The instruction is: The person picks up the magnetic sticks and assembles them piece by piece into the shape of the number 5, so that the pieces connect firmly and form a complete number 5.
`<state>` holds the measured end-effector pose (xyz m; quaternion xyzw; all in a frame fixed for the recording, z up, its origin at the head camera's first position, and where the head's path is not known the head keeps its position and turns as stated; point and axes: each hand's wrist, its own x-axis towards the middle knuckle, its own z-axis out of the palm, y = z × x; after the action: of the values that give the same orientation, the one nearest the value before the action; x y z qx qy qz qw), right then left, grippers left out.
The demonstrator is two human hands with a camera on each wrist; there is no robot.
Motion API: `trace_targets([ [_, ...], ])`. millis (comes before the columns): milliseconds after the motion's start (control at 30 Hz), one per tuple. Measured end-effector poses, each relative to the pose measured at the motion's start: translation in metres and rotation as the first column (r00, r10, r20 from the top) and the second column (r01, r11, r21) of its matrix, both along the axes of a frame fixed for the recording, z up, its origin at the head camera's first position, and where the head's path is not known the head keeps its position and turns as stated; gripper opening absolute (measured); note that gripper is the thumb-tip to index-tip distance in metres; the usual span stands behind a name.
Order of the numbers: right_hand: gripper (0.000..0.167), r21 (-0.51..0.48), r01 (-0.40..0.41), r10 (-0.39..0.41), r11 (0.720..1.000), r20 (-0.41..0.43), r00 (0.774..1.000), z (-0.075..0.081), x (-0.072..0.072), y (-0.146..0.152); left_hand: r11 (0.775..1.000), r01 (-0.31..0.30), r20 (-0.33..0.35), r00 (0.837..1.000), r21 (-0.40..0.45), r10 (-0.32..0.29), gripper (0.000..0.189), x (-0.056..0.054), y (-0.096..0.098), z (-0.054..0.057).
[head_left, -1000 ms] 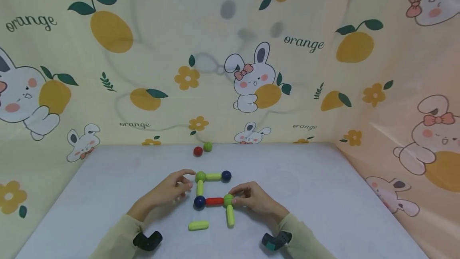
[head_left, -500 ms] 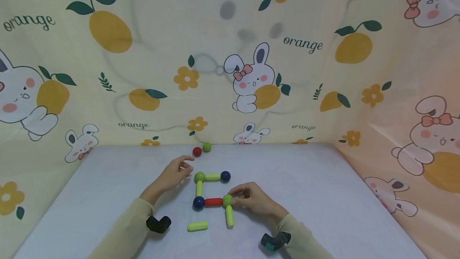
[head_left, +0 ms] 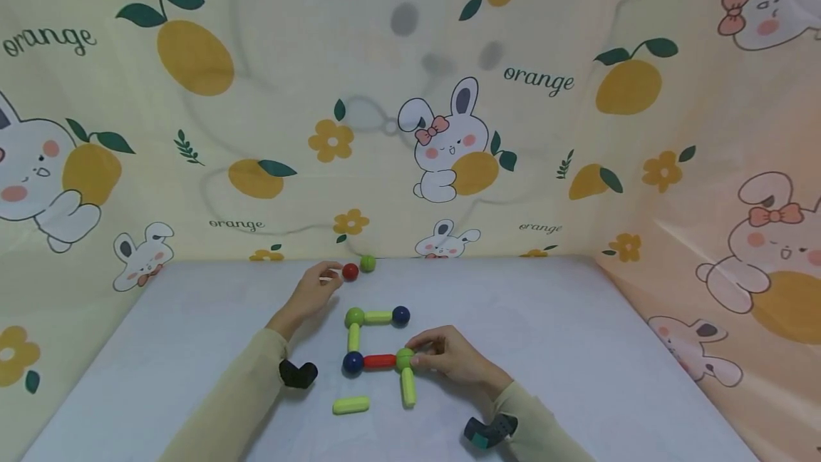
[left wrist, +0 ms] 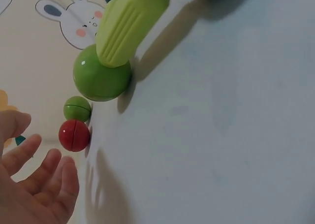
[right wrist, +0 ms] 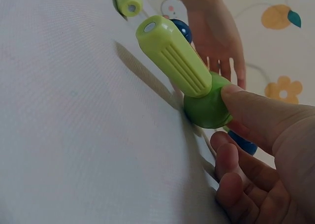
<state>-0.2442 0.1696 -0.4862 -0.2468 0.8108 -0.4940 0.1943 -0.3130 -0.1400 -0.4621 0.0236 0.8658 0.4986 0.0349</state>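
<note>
My left hand point(head_left: 311, 291) reaches to the far side of the table, fingers loosely spread beside a red ball point(head_left: 350, 272). In the left wrist view a gap shows between those fingers and the red ball point(left wrist: 74, 135). A second loose green ball point(head_left: 368, 263) sits just behind it. My right hand point(head_left: 452, 356) pinches the green ball point(head_left: 405, 358) at the right corner of a joined stick-and-ball figure, thumb on it in the right wrist view. From that ball a red stick point(head_left: 380, 361) runs left to a dark blue ball point(head_left: 353, 363), and a yellow-green stick point(head_left: 408, 387) points toward me.
The figure continues through a yellow-green stick point(head_left: 354, 338) to another green ball point(head_left: 354, 317), then a stick point(head_left: 378, 316) and a dark blue ball point(head_left: 400, 316). One loose yellow-green stick point(head_left: 350, 405) lies in front. A printed cloth point(head_left: 442, 162) hangs behind the white table point(head_left: 545, 334).
My left hand has left the figure's far left green ball and moved away from me to the red ball. The right hand keeps its hold, and the figure stays in place.
</note>
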Motion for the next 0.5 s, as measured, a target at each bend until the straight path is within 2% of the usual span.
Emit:
trace_targets([
  [233, 0.029, 0.000, 0.001, -0.001, 1.000, 0.006, 1.000, 0.001, 0.000, 0.002, 0.993, -0.083, 0.065, 0.995, 0.081, 0.078, 0.050, -0.015, 0.003, -0.005],
  [367, 0.029, -0.005, -0.004, 0.004, 1.000, -0.001, 1.000, 0.000, 0.000, 0.001, 0.993, -0.091, 0.049, 0.995, 0.073, 0.087, 0.056, -0.022, 0.006, -0.010],
  [500, 0.029, -0.003, 0.003, -0.003, 1.000, 0.008, 1.000, -0.001, 0.000, 0.002, 0.996, -0.073, 0.039, 0.997, 0.042, 0.071, 0.059, -0.025, 0.011, -0.013],
])
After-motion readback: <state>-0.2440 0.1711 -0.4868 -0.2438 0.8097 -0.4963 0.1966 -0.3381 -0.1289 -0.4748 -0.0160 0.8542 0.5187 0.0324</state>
